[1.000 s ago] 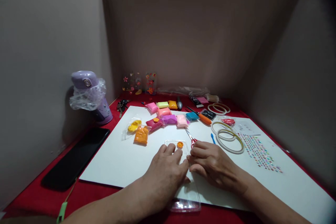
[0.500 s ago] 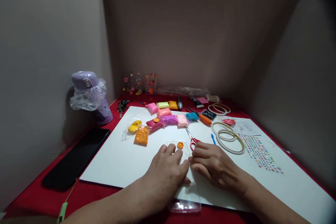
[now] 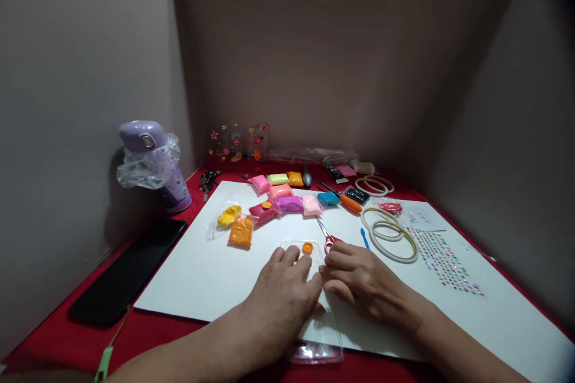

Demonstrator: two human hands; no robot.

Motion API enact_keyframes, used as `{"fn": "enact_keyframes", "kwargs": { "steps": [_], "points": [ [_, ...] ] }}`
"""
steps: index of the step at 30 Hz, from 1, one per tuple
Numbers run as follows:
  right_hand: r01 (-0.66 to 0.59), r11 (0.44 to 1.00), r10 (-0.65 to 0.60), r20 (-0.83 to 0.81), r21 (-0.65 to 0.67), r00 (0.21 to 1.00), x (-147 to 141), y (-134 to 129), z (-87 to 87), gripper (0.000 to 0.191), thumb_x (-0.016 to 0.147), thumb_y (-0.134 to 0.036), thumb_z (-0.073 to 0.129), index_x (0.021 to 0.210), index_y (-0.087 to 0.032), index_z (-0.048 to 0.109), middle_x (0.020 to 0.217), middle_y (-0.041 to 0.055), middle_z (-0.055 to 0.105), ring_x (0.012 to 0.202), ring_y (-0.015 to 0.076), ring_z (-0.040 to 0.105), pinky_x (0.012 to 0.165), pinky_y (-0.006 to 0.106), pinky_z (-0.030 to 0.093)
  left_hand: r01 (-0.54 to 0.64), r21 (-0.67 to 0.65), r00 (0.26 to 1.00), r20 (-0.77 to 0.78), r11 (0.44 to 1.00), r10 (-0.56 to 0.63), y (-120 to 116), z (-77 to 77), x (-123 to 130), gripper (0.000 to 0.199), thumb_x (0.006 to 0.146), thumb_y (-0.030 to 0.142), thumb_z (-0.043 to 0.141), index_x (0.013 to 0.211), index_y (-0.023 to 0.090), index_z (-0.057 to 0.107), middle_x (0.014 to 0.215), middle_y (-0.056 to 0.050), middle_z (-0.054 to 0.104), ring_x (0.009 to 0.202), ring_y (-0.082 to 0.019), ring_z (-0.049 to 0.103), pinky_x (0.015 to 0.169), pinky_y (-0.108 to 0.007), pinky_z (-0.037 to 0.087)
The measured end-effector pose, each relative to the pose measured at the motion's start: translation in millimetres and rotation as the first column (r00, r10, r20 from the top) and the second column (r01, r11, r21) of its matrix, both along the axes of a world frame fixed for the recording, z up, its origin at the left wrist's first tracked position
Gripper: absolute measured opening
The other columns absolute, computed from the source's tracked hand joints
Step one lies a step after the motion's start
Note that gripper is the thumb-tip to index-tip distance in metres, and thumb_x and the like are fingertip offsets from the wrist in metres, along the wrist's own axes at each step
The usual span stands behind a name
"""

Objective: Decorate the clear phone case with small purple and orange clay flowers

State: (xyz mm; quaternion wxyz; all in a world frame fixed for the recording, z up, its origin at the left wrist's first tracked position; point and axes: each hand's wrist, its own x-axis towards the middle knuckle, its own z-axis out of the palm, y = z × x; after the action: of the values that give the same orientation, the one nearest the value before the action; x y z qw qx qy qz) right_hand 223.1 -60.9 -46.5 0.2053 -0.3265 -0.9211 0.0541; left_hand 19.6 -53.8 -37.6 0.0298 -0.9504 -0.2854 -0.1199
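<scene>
A clear phone case (image 3: pixel 330 329) lies at the near edge of the white board, its near end past the board. My left hand (image 3: pixel 285 290) bends over the case and holds it, fingers curled down on its surface. At the far end of the case sits a small orange clay flower (image 3: pixel 308 248). My right hand (image 3: pixel 359 278) is closed at the case's right edge, its fingertips close to my left thumb. Whatever those fingers pinch, if anything, is hidden. Just beyond my right hand lie red-handled scissors (image 3: pixel 330 242), partly covered by it.
Several clay packets, including an orange one (image 3: pixel 241 232), lie across the white board (image 3: pixel 188 287). To the right are tape rolls (image 3: pixel 393 242), a blue tool (image 3: pixel 365 238) and gem stickers (image 3: pixel 449 263). A black phone (image 3: pixel 128 272) and a purple bottle (image 3: pixel 177 191) stand left.
My right hand has shifted very slightly left along the case's edge. The view has moved a little; my left hand, the case and the flower keep their places.
</scene>
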Motion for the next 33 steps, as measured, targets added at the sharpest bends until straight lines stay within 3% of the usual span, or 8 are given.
{"fn": "enact_keyframes", "kwargs": {
  "steps": [6, 11, 22, 33],
  "points": [
    [-0.014, 0.999, 0.013, -0.009, -0.029, 1.0, -2.1, 0.8, 2.5, 0.029, 0.097, -0.022, 0.04, 0.078, -0.015, 0.06, 0.08, 0.0057, 0.056, 0.077, 0.0178, 0.045, 0.07, 0.034, 0.038, -0.001, 0.004, 1.0, 0.007, 1.0, 0.001, 0.1, -1.0, -0.9, 0.017, 0.092, 0.03, 0.048, 0.098, 0.02, 0.06, 0.097, -0.006, 0.061, 0.093, -0.026, 0.05, 0.075, -0.041, 0.04],
    [0.004, 1.0, -0.004, -0.013, -0.002, 1.0, -2.1, 0.0, 5.2, 0.029, 0.096, -0.019, 0.04, 0.074, -0.015, 0.058, 0.077, 0.0051, 0.055, 0.075, 0.0173, 0.044, 0.068, 0.033, 0.037, -0.007, -0.008, 1.0, -0.021, 1.0, 0.007, -0.9, 2.6, -0.5, 0.021, 0.087, 0.036, 0.057, 0.101, 0.021, 0.059, 0.098, -0.006, 0.061, 0.094, -0.027, 0.05, 0.074, -0.04, 0.04],
    [0.013, 0.999, -0.012, 0.017, -0.035, 1.0, -2.2, -0.2, 3.4, 0.029, 0.097, -0.02, 0.039, 0.077, -0.015, 0.059, 0.081, 0.0057, 0.056, 0.079, 0.0181, 0.045, 0.071, 0.034, 0.038, -0.007, -0.011, 1.0, -0.021, 1.0, 0.006, 0.2, 0.1, 0.5, 0.021, 0.086, 0.037, 0.058, 0.095, 0.018, 0.061, 0.096, -0.006, 0.061, 0.095, -0.027, 0.05, 0.076, -0.04, 0.041],
    [-0.005, 0.999, 0.004, -0.032, -0.041, 0.999, 0.3, -1.8, 4.3, 0.03, 0.097, -0.019, 0.037, 0.079, -0.015, 0.06, 0.081, 0.0059, 0.055, 0.078, 0.0175, 0.045, 0.072, 0.034, 0.039, -0.008, -0.022, 0.999, -0.046, 1.0, 0.007, -2.1, 6.5, 0.7, 0.024, 0.086, 0.037, 0.059, 0.101, 0.018, 0.06, 0.1, -0.008, 0.061, 0.096, -0.028, 0.051, 0.076, -0.04, 0.041]
  ]
}}
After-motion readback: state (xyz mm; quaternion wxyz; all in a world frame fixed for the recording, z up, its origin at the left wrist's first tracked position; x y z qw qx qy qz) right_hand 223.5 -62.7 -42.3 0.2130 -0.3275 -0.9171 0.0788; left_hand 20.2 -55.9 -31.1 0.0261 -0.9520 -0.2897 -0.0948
